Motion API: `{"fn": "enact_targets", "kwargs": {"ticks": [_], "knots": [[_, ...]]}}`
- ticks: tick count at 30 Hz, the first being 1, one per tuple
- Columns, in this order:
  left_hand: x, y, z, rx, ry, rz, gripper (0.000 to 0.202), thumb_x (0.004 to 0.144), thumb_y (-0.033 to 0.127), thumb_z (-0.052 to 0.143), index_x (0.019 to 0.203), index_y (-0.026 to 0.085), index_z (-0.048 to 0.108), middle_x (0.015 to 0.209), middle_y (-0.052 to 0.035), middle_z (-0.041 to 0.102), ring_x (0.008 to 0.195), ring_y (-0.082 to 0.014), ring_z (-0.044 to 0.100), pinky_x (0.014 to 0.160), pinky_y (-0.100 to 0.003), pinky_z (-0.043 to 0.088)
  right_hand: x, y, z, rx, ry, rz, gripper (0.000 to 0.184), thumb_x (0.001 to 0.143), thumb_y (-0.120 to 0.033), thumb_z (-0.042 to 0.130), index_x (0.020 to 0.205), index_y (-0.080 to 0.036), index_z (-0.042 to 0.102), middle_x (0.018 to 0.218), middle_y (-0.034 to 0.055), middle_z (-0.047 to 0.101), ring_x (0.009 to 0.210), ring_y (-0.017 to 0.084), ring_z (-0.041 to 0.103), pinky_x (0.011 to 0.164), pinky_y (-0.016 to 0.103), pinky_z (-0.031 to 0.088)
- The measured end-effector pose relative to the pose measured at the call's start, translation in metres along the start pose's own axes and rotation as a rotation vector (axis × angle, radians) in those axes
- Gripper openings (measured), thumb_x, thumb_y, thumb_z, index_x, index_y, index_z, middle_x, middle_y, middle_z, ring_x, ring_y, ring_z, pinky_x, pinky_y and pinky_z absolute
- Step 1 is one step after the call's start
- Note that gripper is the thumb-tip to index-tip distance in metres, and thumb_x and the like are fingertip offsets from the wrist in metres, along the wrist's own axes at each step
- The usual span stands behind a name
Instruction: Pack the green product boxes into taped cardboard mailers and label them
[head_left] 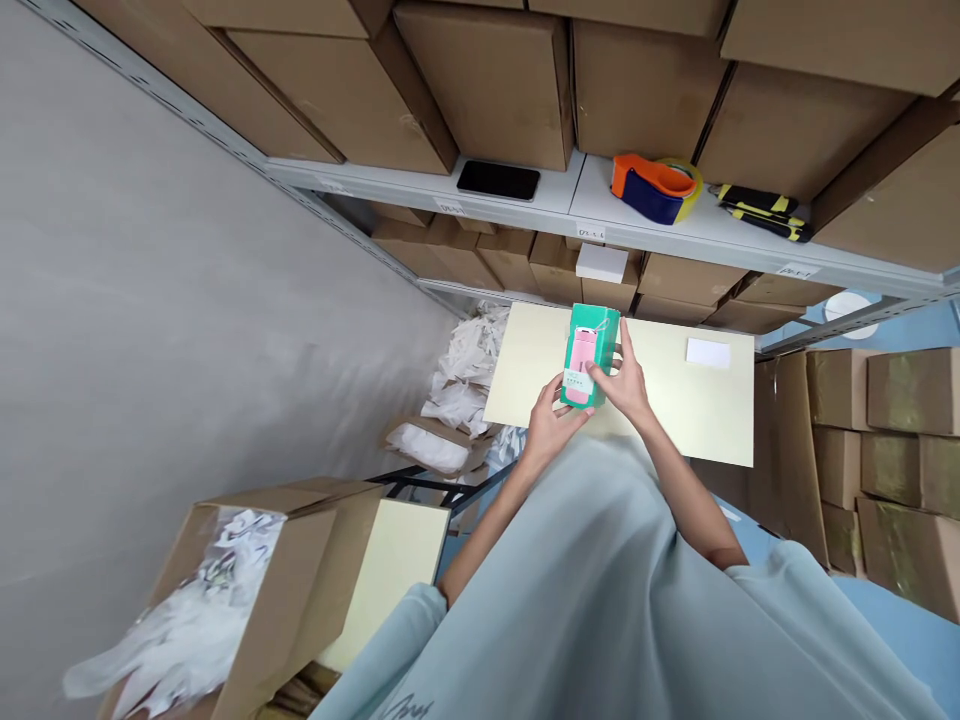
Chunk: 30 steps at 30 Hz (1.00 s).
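Observation:
Both my hands hold a small green box [591, 352] with a pink picture on its front, upright above a pale yellow table [690, 400]. My left hand [550, 422] grips the box's lower left side from below. My right hand [626, 380] wraps its right side, with the thumb across the front. My light grey-green shirt fills the lower middle of the view.
A white card [708, 352] lies on the table. On the grey shelf [525, 195] above lie a black phone [498, 180], an orange and blue tape dispenser [656, 187] and a yellow-black knife [763, 212]. Cardboard boxes [892, 440] stack right; an open carton of plastic bags [247, 580] stands lower left.

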<state>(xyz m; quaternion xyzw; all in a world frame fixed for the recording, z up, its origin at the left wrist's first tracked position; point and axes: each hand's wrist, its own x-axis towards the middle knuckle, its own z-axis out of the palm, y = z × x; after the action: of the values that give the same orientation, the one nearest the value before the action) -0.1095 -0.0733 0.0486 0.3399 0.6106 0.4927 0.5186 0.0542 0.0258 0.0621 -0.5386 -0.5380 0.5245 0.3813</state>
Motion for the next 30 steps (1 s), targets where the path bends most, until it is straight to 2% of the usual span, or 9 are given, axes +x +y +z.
{"fn": "enact_targets", "kwargs": {"ticks": [2,6,9,13,17,21,24,27,30], "knots": [[-0.005,0.0,-0.009,-0.103,-0.079,-0.08,0.09,0.072,0.049,0.105,0.15,0.027,0.067,0.162,-0.0178,0.065,0.152,-0.0382,0.064,0.114,-0.053,0.066,-0.003,0.008,-0.006,0.134,-0.022,0.009,0.126,0.087,-0.056,0.089,0.188,-0.035,0.017,0.147,0.0107,0.074,0.107,0.029,0.08,0.102,0.047,0.069],[-0.01,0.0,-0.019,-0.359,-0.256,-0.322,0.082,0.078,0.055,0.103,0.147,0.026,0.07,0.157,-0.0166,0.072,0.139,-0.0384,0.075,0.117,-0.062,0.064,-0.009,0.018,-0.016,0.297,-0.082,0.051,0.126,0.089,-0.059,0.086,0.188,-0.035,0.012,0.139,0.0085,0.076,0.096,0.024,0.079,0.086,0.038,0.068],[-0.012,0.002,-0.016,-0.429,-0.31,-0.349,0.072,0.078,0.049,0.104,0.139,0.022,0.077,0.149,-0.0161,0.077,0.137,-0.0386,0.077,0.121,-0.061,0.062,-0.012,0.02,-0.016,0.318,-0.089,0.05,0.128,0.088,-0.059,0.088,0.188,-0.035,0.013,0.139,0.0083,0.077,0.093,0.023,0.078,0.085,0.037,0.068],[-0.013,0.003,-0.012,-0.42,-0.296,-0.349,0.065,0.076,0.043,0.105,0.132,0.02,0.08,0.142,-0.0152,0.082,0.132,-0.0378,0.079,0.121,-0.058,0.063,-0.013,0.02,-0.013,0.325,-0.105,0.029,0.128,0.087,-0.063,0.089,0.188,-0.034,0.016,0.145,0.0103,0.075,0.101,0.025,0.079,0.095,0.042,0.068],[-0.012,-0.002,-0.013,-0.379,-0.241,-0.316,0.071,0.074,0.045,0.105,0.135,0.021,0.077,0.147,-0.0152,0.08,0.135,-0.037,0.078,0.12,-0.056,0.063,-0.015,0.019,-0.011,0.3,-0.123,0.023,0.124,0.089,-0.063,0.088,0.188,-0.034,0.018,0.154,0.0127,0.071,0.115,0.028,0.078,0.102,0.044,0.069],[-0.01,-0.01,-0.008,-0.241,-0.041,-0.18,0.082,0.066,0.044,0.108,0.135,0.022,0.068,0.149,-0.0159,0.077,0.143,-0.0359,0.073,0.124,-0.053,0.058,-0.018,0.015,-0.004,0.205,-0.033,0.022,0.127,0.087,-0.063,0.09,0.188,-0.036,0.018,0.17,0.0155,0.058,0.13,0.032,0.075,0.103,0.046,0.07],[-0.012,-0.013,-0.001,-0.112,0.059,-0.087,0.084,0.063,0.042,0.108,0.131,0.023,0.062,0.144,-0.0167,0.076,0.14,-0.0358,0.074,0.116,-0.053,0.063,-0.02,0.016,0.005,0.117,0.011,0.006,0.129,0.086,-0.066,0.092,0.187,-0.039,0.018,0.173,0.0153,0.057,0.128,0.034,0.076,0.099,0.049,0.072],[-0.019,-0.013,0.0,-0.102,0.049,-0.05,0.084,0.065,0.042,0.108,0.132,0.023,0.06,0.141,-0.0157,0.076,0.138,-0.0352,0.073,0.111,-0.054,0.066,-0.021,0.024,0.008,0.067,0.072,-0.015,0.127,0.087,-0.07,0.09,0.187,-0.039,0.019,0.168,0.0151,0.062,0.122,0.034,0.078,0.098,0.051,0.073],[-0.026,-0.01,-0.009,-0.172,-0.03,-0.08,0.077,0.069,0.047,0.107,0.129,0.022,0.065,0.144,-0.015,0.075,0.145,-0.0359,0.069,0.117,-0.055,0.064,-0.022,0.034,0.004,0.123,0.061,-0.038,0.124,0.091,-0.07,0.084,0.188,-0.037,0.015,0.162,0.0154,0.066,0.124,0.033,0.079,0.102,0.049,0.071]]}}
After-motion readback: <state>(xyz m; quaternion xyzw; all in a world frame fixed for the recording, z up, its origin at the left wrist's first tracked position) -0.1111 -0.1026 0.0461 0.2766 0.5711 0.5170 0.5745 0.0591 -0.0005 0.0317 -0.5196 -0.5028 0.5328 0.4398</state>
